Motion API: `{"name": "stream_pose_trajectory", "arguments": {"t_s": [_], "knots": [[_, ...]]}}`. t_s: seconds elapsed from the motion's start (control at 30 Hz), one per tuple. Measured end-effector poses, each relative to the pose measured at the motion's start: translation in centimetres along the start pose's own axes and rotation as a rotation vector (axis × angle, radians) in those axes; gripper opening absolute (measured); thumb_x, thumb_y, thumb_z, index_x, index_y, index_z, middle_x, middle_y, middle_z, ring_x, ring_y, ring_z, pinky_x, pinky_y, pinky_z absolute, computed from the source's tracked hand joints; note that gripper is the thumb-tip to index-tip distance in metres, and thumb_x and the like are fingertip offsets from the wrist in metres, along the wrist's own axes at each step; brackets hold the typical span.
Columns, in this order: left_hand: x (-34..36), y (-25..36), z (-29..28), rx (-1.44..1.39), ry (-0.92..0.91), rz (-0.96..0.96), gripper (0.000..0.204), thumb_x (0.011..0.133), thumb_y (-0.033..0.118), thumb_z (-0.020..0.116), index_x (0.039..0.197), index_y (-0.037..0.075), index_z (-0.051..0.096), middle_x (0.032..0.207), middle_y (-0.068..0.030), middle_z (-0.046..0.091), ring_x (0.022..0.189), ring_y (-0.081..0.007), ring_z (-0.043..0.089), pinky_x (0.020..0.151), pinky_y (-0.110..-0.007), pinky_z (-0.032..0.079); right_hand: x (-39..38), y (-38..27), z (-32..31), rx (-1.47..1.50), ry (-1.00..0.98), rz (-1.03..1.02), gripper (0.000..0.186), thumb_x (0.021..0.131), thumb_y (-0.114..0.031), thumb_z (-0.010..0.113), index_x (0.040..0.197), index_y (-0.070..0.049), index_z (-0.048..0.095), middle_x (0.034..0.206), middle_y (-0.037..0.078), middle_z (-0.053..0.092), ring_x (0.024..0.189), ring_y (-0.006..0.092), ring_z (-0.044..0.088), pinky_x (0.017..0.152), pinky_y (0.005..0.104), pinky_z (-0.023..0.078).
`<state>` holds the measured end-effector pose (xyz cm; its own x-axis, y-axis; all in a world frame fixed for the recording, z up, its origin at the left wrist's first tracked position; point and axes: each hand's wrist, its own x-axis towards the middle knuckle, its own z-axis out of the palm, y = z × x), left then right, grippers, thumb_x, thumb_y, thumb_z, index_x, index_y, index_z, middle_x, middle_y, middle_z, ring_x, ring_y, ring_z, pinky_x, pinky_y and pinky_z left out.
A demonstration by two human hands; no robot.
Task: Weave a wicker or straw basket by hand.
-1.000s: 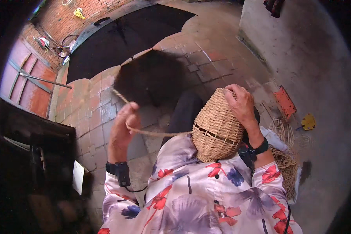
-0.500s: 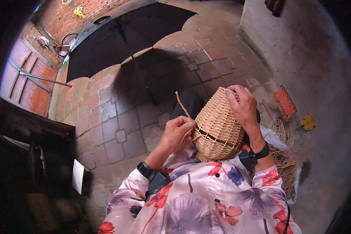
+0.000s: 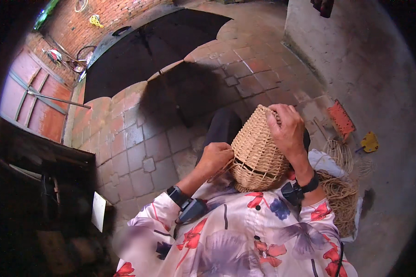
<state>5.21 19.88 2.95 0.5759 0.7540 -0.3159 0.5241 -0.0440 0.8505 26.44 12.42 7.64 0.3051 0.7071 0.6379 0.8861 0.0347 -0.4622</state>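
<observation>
Here, right hand (image 3: 287, 131) grips a woven basket (image 3: 256, 147), left hand (image 3: 213, 158) pinching cord (image 3: 220, 172) against it.

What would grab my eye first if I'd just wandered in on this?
Probably the big black umbrella, spread open at the upper left. Then the woven tan basket just right of centre, with a dark gap running across its weave, the right hand at its top and the left hand at its left side. Farther right, a bright orange-red object stands out.
</observation>
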Motion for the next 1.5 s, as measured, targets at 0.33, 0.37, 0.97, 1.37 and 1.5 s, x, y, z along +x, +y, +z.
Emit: {"name": "stream_pose_trajectory", "arguments": {"t_s": [0.33, 0.37, 0.97, 1.37, 1.5], "knots": [[-4.3, 3.2, 0.9, -0.226, -0.13, 0.074, 0.016, 0.089, 0.016, 0.062, 0.087, 0.0, 0.061, 0.071, -0.0026, 0.061, 0.064, -0.0081, 0.057, 0.057, -0.025, 0.051, 0.7, 0.9, -1.2, 0.317, -0.088, 0.31, 0.017, 0.084, -0.021, 0.064, 0.085, -0.005, 0.062, 0.083, 0.011, 0.063, 0.081, 0.0307, 0.059, 0.074, 0.0417, 0.046], [-4.3, 2.6, 1.1, -0.261, -0.183, 0.05, 0.018, 0.092, 0.019, 0.061, 0.091, 0.001, 0.06, 0.076, -0.0014, 0.061, 0.066, -0.0083, 0.057, 0.057, -0.025, 0.051, 0.4, 1.3, -0.2, 0.223, -0.086, 0.234, 0.018, 0.084, -0.022, 0.064, 0.084, -0.005, 0.063, 0.083, 0.011, 0.062, 0.082, 0.0308, 0.059, 0.074, 0.0413, 0.046], [-3.7, -1.3, -2.9, -0.973, -0.074, -0.068, 0.02, 0.092, 0.017, 0.062, 0.104, 0.002, 0.061, 0.081, -0.0027, 0.062, 0.068, -0.0086, 0.06, 0.06, -0.024, 0.053, -0.4, 1.3, 0.8, 0.172, -0.052, 0.187, 0.013, 0.083, -0.016, 0.063, 0.085, -0.003, 0.062, 0.085, 0.012, 0.062, 0.082, 0.0306, 0.059, 0.072, 0.0402, 0.046], [-0.7, -0.2, -0.4, -0.121, 0.042, -0.024, 0.013, 0.08, 0.013, 0.066, 0.084, 0.001, 0.064, 0.074, -0.0068, 0.066, 0.062, -0.015, 0.063, 0.058, -0.028, 0.05, -0.2, 1.2, 0.7, 0.102, -0.001, 0.097, 0.013, 0.084, -0.017, 0.063, 0.086, -0.005, 0.062, 0.083, 0.01, 0.062, 0.079, 0.0304, 0.059, 0.07, 0.0405, 0.047], [-1.4, 1.4, 0.4, 0.236, 0.224, 0.108, 0.02, 0.075, 0.018, 0.063, 0.079, -0.001, 0.067, 0.071, -0.018, 0.067, 0.066, -0.0279, 0.068, 0.065, -0.036, 0.053, -0.3, 1.3, 0.5, 0.096, 0.018, 0.079, 0.012, 0.083, -0.018, 0.063, 0.086, -0.005, 0.063, 0.083, 0.01, 0.061, 0.079, 0.0301, 0.059, 0.07, 0.0402, 0.047]]}}
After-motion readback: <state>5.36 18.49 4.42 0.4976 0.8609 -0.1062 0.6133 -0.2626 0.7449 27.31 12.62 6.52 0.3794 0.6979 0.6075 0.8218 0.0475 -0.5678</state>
